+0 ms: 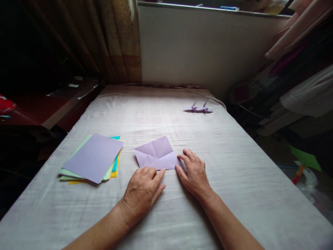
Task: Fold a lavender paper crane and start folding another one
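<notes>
A lilac sheet of paper (156,152), creased and partly folded, lies on the white cloth-covered table (166,208) in front of me. My left hand (143,192) rests palm down, its fingertips pressing the sheet's near edge. My right hand (194,173) lies flat beside it, fingers spread, with the fingertips on the sheet's near right corner. Neither hand grips anything.
A stack of coloured sheets (92,159) with a lilac one on top lies to the left. A folded lilac paper crane (199,108) sits far right near the wall. A dark wooden desk (49,107) stands left; clothes and clutter (299,86) crowd the right side.
</notes>
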Action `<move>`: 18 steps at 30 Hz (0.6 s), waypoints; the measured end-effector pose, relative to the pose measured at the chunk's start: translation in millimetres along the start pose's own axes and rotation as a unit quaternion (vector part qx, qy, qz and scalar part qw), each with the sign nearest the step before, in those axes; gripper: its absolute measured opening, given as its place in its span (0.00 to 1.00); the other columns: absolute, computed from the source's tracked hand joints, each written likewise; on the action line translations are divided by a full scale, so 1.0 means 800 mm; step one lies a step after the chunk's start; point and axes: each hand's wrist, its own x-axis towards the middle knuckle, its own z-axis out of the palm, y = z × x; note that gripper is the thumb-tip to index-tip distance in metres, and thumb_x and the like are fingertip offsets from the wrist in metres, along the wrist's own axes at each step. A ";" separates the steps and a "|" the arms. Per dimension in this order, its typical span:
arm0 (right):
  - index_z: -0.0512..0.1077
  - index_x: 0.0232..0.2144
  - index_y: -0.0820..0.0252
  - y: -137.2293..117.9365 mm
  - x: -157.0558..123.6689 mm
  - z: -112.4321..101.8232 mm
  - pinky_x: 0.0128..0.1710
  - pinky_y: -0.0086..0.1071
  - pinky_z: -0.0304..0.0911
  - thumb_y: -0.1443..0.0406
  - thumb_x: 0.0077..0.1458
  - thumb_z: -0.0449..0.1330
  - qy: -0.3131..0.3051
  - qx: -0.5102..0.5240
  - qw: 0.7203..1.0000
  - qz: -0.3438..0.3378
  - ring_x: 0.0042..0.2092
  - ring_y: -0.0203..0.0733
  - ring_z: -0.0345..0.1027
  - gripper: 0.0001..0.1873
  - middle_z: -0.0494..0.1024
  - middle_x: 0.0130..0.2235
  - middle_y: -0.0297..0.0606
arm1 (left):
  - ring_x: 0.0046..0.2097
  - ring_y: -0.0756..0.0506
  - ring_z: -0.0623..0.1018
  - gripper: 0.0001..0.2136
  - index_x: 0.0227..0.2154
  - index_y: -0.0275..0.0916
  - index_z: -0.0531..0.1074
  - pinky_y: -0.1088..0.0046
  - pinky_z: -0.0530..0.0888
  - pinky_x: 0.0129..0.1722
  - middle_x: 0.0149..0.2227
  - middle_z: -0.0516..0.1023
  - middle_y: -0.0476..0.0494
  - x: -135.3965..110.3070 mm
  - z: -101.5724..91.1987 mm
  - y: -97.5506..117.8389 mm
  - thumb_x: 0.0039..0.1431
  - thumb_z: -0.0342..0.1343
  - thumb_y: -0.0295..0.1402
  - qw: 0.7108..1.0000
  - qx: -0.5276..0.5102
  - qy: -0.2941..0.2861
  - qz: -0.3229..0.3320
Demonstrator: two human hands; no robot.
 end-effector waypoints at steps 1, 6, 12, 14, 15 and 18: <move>0.72 0.46 0.58 0.000 0.000 0.000 0.56 0.49 0.56 0.63 0.58 0.57 0.004 0.004 1.000 -0.001 0.60 0.54 0.61 0.14 0.70 0.57 0.50 | 0.42 0.41 0.75 0.15 0.53 0.40 0.70 0.61 0.71 0.42 0.40 0.76 0.41 0.001 0.003 0.002 0.66 0.50 0.37 1.000 0.001 -0.003 -0.001; 0.73 0.41 0.57 0.001 0.001 -0.002 0.57 0.49 0.55 0.62 0.59 0.55 0.008 0.036 0.999 -0.002 0.60 0.52 0.61 0.10 0.72 0.55 0.48 | 0.44 0.41 0.74 0.17 0.55 0.41 0.69 0.60 0.70 0.46 0.44 0.75 0.40 -0.004 0.013 -0.005 0.66 0.49 0.37 1.000 -0.002 0.018 -0.008; 0.73 0.36 0.56 0.000 0.001 -0.004 0.57 0.51 0.54 0.63 0.59 0.56 -0.001 0.068 0.998 -0.007 0.61 0.53 0.60 0.07 0.73 0.55 0.46 | 0.47 0.39 0.72 0.18 0.56 0.39 0.68 0.58 0.69 0.50 0.47 0.74 0.39 -0.005 0.016 -0.011 0.65 0.52 0.37 0.999 0.001 0.032 -0.018; 0.73 0.36 0.56 -0.001 0.001 -0.007 0.58 0.51 0.54 0.63 0.59 0.55 -0.009 0.081 0.997 -0.014 0.61 0.53 0.60 0.07 0.73 0.55 0.45 | 0.48 0.39 0.72 0.19 0.56 0.39 0.68 0.58 0.69 0.51 0.47 0.74 0.39 -0.005 0.017 -0.013 0.64 0.53 0.36 0.999 -0.001 0.042 -0.028; 0.73 0.36 0.55 -0.002 0.001 -0.009 0.58 0.50 0.54 0.63 0.59 0.55 -0.017 0.089 0.996 -0.020 0.61 0.52 0.60 0.07 0.74 0.54 0.44 | 0.48 0.39 0.72 0.19 0.56 0.39 0.68 0.58 0.69 0.51 0.47 0.74 0.39 -0.005 0.017 -0.015 0.64 0.53 0.36 0.998 -0.002 0.046 -0.033; 0.73 0.37 0.55 -0.006 0.002 -0.016 0.58 0.49 0.54 0.64 0.59 0.55 -0.046 0.113 0.992 -0.044 0.61 0.52 0.60 0.07 0.74 0.54 0.43 | 0.49 0.38 0.71 0.19 0.56 0.39 0.68 0.57 0.69 0.52 0.48 0.73 0.38 -0.006 0.020 -0.019 0.64 0.53 0.37 0.997 0.000 0.056 -0.044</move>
